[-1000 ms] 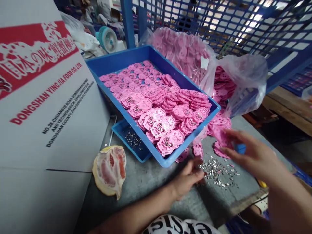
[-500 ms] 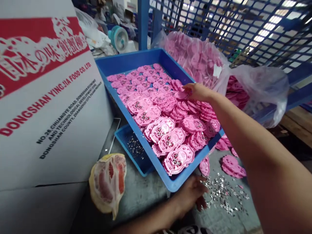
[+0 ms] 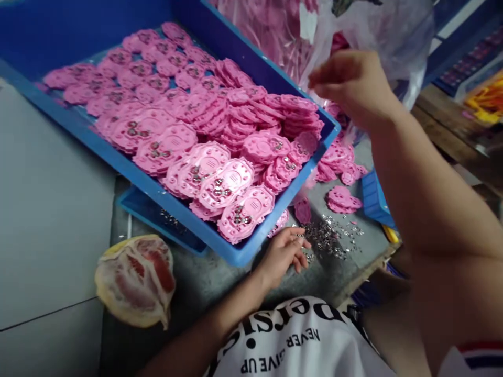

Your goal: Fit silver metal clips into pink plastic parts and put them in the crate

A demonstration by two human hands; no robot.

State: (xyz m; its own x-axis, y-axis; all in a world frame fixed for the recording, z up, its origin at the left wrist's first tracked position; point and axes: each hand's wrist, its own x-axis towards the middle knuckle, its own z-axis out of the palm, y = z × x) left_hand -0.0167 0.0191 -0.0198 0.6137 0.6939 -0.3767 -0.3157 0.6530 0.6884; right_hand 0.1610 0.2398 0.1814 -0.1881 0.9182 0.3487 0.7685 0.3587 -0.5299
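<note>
My left hand [image 3: 281,256] rests on the grey table beside a scatter of small shiny metal pieces [image 3: 328,235], fingers loosely apart. I cannot make out anything in it. My right hand [image 3: 351,86] is in the air above the right corner of the big blue tray [image 3: 236,254]. Its fingers are loosely bent and somewhat blurred, with no pink part visible in them. Pink plastic plates [image 3: 247,212] with shiny metal bits on them lie in rows and overlapping stacks in the tray. A few loose pink plates [image 3: 342,199] lie on the table near the metal pieces.
Under the tray's left side sits a smaller blue tray [image 3: 157,222]. A cut pomelo [image 3: 137,283] lies by a white carton [image 3: 51,209]. Behind the tray is a clear plastic bag [image 3: 377,39] with pink parts. A small blue basket [image 3: 375,196] stands at the right.
My right hand has left the pink plates in the tray and risen to the right. My left hand shows more fully beside the metal pieces. The view has tilted downward.
</note>
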